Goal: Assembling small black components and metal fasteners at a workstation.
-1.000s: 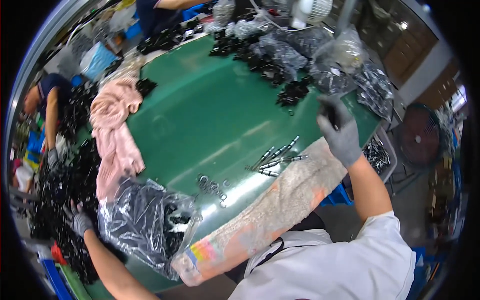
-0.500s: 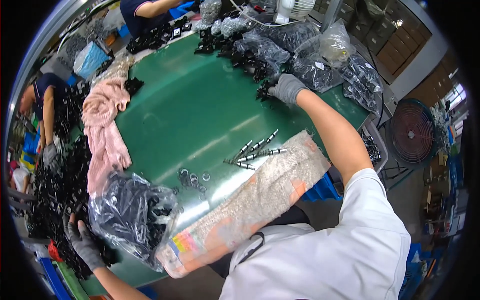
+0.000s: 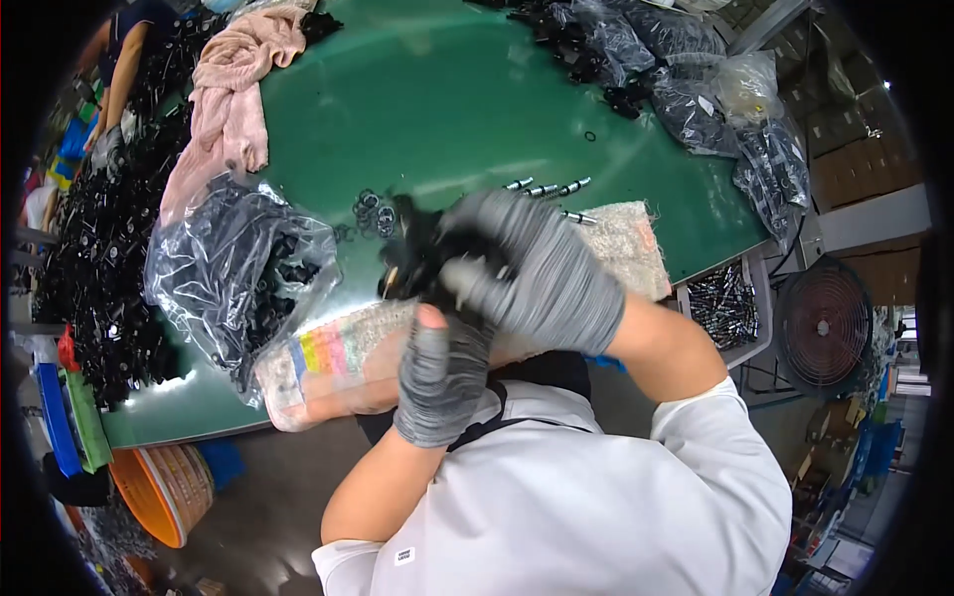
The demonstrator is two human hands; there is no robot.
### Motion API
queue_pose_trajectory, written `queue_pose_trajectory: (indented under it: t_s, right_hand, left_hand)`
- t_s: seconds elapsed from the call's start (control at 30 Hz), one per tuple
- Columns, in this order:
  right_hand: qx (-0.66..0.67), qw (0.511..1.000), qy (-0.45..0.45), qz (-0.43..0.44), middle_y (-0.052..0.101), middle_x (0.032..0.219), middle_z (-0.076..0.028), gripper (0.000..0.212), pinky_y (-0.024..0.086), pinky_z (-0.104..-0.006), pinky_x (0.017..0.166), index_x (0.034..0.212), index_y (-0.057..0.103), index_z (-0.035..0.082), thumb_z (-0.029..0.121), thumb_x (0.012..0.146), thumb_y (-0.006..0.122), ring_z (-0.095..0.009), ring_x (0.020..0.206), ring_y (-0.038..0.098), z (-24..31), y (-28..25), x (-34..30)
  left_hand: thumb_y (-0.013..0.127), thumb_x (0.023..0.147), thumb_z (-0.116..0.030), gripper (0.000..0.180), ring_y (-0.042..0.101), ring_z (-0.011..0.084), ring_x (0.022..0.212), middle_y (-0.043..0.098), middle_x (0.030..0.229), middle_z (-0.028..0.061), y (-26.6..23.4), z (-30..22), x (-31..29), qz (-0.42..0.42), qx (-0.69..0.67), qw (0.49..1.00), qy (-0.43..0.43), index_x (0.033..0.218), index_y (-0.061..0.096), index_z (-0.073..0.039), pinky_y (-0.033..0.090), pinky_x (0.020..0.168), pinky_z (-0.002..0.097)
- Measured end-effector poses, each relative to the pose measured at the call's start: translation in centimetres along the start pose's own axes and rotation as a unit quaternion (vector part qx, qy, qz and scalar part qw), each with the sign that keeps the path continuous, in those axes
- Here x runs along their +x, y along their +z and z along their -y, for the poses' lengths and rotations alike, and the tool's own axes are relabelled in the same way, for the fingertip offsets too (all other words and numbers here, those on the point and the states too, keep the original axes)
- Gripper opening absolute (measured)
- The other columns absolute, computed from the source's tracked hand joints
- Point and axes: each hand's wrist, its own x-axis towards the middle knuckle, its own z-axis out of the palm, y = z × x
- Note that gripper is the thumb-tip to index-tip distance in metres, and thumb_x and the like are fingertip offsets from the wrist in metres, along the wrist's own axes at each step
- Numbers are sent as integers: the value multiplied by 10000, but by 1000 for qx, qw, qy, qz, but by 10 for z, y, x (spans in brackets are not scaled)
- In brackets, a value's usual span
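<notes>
Both my hands, in grey knitted gloves, have come together over the table's near edge around a dark cluster of black plastic parts. My right hand is closed over them from the right, smeared by motion. Below it, my left hand grips the same cluster, its bare thumb tip pointing up; its other fingers are mostly hidden. The parts' exact shape is blurred. Just beyond lie several small dark rings. Several metal rods with dark bands lie past my right hand, partly covered by it.
A patterned towel pads the near edge. Left are an open clear bag of black parts, a pink cloth and a black heap. Bagged parts stand far right; a bin of rods and a fan are right.
My right hand has come back from the far pile with black parts. My left hand has left the heap at the left and joined it. The view has shifted nearer to me.
</notes>
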Motion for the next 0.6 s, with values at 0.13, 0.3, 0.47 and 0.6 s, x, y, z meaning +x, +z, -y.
queue_pose_trajectory:
  t_s: [0.13, 0.3, 0.47, 0.6]
  right_hand:
    - [-18, 992, 63, 109, 587, 939, -151, 312, 523, -371, 720, 1046, 642, 25, 100, 757, 733, -309, 871, 618, 18, 6, -13]
    - [-73, 978, 134, 141, 616, 967, -137, 303, 525, -406, 788, 1021, 683, 65, 145, 740, 763, -315, 861, 627, -26, -30, -16]
    - [-303, 924, 208, 106, 632, 945, -127, 273, 539, -382, 812, 993, 669, 46, 132, 748, 753, -293, 868, 637, -101, -61, -27]
    - [-254, 933, 244, 74, 647, 940, -159, 214, 535, -409, 828, 974, 669, 44, 115, 774, 698, -324, 909, 649, -121, -59, -50]
  left_hand:
    - [661, 875, -472, 762, 472, 264, 1250, 469, 1378, 137, -16, -15, -6, 32, -53, 996, 63, 1446, 377, -56, 363, 1078, 401]
    - [742, 820, -226, 731, 595, 329, 1135, 521, 1347, 184, -37, -31, -14, -9, -96, 992, 77, 1452, 395, -102, 521, 874, 425]
    - [710, 866, -255, 661, 628, 309, 1032, 555, 1291, 196, -64, -36, -26, -24, -91, 993, 64, 1441, 415, -116, 545, 688, 366]
    - [667, 901, -295, 630, 626, 250, 909, 573, 1252, 179, -64, -18, -15, -49, -39, 997, 45, 1439, 404, -97, 526, 668, 352]
